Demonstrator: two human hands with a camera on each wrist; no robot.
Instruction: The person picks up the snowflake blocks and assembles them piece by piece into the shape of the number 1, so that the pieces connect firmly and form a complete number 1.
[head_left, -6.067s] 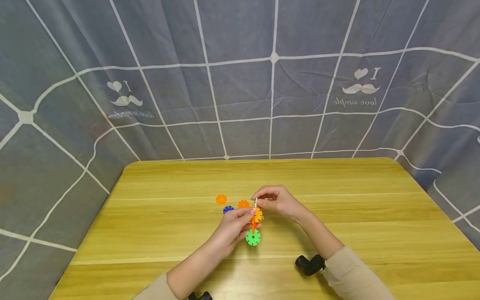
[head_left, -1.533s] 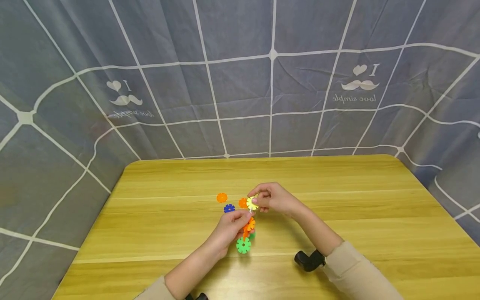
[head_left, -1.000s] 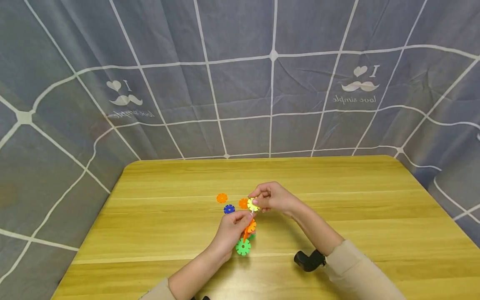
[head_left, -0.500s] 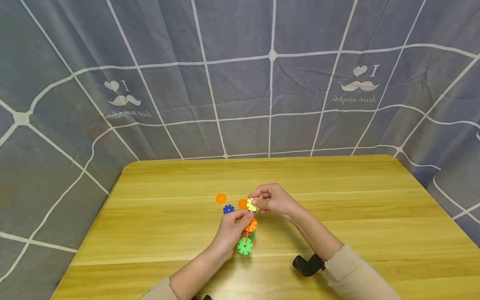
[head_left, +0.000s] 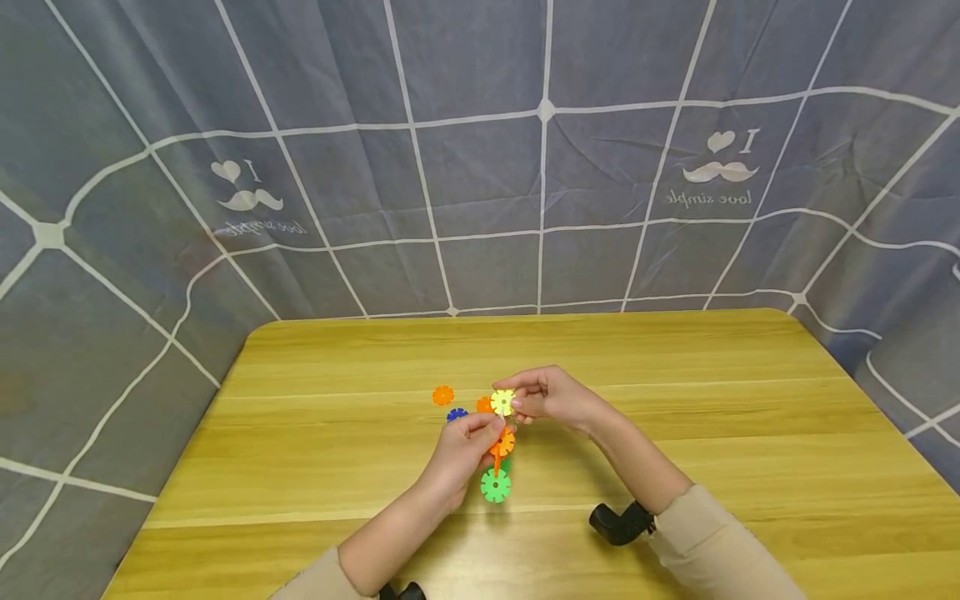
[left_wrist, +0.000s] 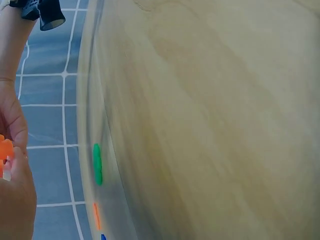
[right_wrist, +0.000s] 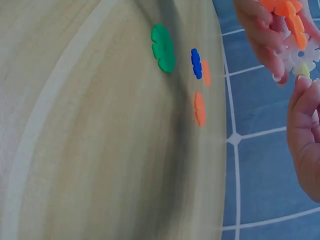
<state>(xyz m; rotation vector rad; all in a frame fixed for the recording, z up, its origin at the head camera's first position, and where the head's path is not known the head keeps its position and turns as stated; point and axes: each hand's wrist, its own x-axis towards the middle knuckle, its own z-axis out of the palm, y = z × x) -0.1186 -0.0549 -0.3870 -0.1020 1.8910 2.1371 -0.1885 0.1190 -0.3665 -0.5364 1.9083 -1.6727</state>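
In the head view my left hand [head_left: 455,458] grips a joined chain of notched plastic snowflake discs. A light green disc [head_left: 496,486] hangs lowest, with orange discs [head_left: 504,442] above it. A translucent white disc [right_wrist: 300,53] shows near the left fingertips in the right wrist view. My right hand [head_left: 553,398] pinches the edge of a yellow disc [head_left: 503,402] between thumb and fingers. The yellow disc meets the white one edge to edge; how deeply their slots engage cannot be told. In the left wrist view only part of both hands and an orange disc [left_wrist: 5,149] show.
Loose discs lie on the wooden table [head_left: 300,433]: an orange disc [head_left: 443,395], another orange disc [head_left: 483,405], a blue disc [head_left: 457,414] partly behind my left hand, and a dark green disc [right_wrist: 163,48]. A grey-blue gridded curtain [head_left: 480,183] hangs behind the table.
Earlier my right fingers were at the white disc; since then the yellow disc has come into them. Lately both hands have risen slightly, and the yellow disc shows more fully.
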